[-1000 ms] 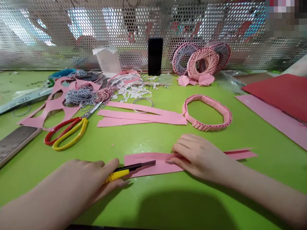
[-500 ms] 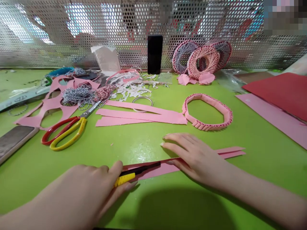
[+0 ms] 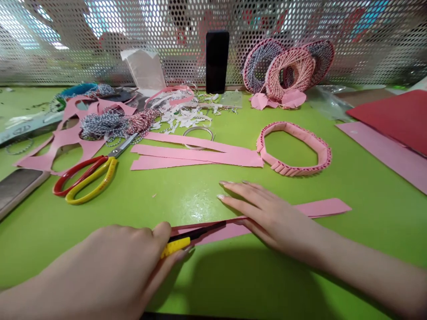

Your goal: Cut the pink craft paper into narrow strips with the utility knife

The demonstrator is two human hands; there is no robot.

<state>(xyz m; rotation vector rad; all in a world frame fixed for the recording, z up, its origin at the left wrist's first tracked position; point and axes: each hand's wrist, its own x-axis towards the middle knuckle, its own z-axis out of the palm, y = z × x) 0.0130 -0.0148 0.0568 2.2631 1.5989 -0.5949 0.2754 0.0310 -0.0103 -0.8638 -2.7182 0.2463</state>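
My left hand [image 3: 123, 258] is closed round a yellow and black utility knife [image 3: 187, 238], whose dark blade end lies along the near edge of a long pink paper strip [image 3: 320, 207] on the green table. My right hand [image 3: 263, 213] lies flat on the middle of that strip, fingers stretched out toward the left and pressing it down. The strip runs from beside my left thumb out to the right past my right wrist.
Further back lie several cut pink strips [image 3: 196, 156], red and yellow scissors [image 3: 86, 175], a pleated pink paper ring [image 3: 293, 149], twine bundles [image 3: 113, 124], paper scraps and a metal ring [image 3: 199, 131]. String-wound hoops [image 3: 287, 69] and a black phone [image 3: 216, 62] lean on the perforated screen. Red and pink sheets [image 3: 393, 120] lie right.
My right hand has flattened, its fingers now stretched out to the left over the strip. The strip has folded narrower. The knife has barely moved.
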